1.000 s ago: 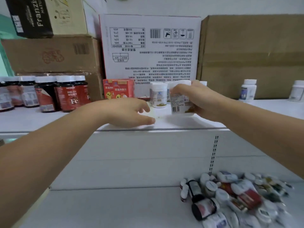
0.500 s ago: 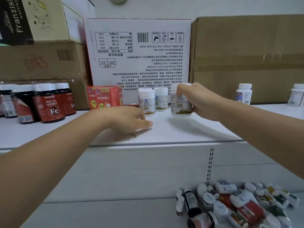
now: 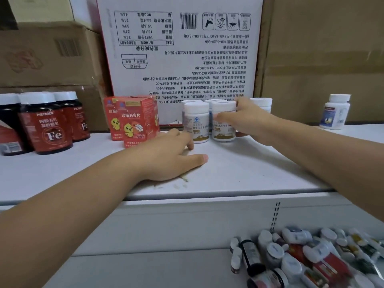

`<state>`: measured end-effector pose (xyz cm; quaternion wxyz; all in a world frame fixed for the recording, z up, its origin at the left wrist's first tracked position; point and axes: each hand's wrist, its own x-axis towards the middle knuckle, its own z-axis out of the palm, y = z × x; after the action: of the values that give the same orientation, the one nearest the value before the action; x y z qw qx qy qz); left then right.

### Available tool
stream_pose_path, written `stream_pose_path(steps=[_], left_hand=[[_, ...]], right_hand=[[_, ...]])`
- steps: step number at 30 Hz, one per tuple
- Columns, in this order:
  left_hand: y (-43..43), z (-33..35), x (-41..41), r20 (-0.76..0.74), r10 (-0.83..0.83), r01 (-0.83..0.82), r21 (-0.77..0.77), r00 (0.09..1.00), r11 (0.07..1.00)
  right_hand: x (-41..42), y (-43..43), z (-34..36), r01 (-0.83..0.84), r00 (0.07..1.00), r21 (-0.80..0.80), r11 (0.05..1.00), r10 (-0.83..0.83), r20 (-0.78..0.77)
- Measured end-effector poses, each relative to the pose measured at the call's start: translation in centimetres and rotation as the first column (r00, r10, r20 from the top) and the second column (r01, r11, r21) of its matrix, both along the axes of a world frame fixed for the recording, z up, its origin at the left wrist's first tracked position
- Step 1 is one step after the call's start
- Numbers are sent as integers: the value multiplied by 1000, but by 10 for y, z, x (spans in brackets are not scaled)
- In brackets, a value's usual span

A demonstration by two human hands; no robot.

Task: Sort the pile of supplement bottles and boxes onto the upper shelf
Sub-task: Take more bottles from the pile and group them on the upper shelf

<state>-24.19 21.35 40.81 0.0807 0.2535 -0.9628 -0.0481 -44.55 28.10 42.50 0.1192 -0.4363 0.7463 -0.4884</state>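
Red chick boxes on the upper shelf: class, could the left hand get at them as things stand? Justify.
Probably yes. The left hand rests on the shelf right beside the red chick boxes, with nothing between them.

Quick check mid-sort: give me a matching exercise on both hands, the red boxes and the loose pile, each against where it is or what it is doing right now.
Column one:
1. right hand
2. left hand
3. red boxes
4. pile

Column two:
A. lies on the lower shelf, at the right
B. rests on the upper shelf, holding nothing
C. grips a white bottle
D. stand just right of the Fe bottles

Pairs: 1-C, 2-B, 3-D, 4-A.
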Motion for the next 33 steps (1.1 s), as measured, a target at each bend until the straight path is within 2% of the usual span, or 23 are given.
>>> stream_pose_path(steps=[6,14,17,19,22,26,33], left_hand=[[-3,0,1,-1,-6,6,26,1000,1000],[-6,-3,2,-26,-8,9,28,1000,1000],[-5,1,3,-10,-1,2,32,1000,999],[-2,7,6,31,16,-17,16,999,1000],[10,18,16,29,83,-84,49,996,995],[41,27,34,0,112,-112,58,994,992],[125,15,76,-85,200,-199,22,976,980]], right_hand=[[4,5,-3,39,996,59,998,-34,-78],[4,14,6,-1,990,131,991,20,-139],[5,32,15,40,958,276,960,42,-285],[6,54,17,107,913,414,904,76,-401],[6,93,11,113,879,521,846,159,-449],[5,153,-3,154,814,464,872,155,-560],[6,251,-15,149,793,358,922,105,-600]])
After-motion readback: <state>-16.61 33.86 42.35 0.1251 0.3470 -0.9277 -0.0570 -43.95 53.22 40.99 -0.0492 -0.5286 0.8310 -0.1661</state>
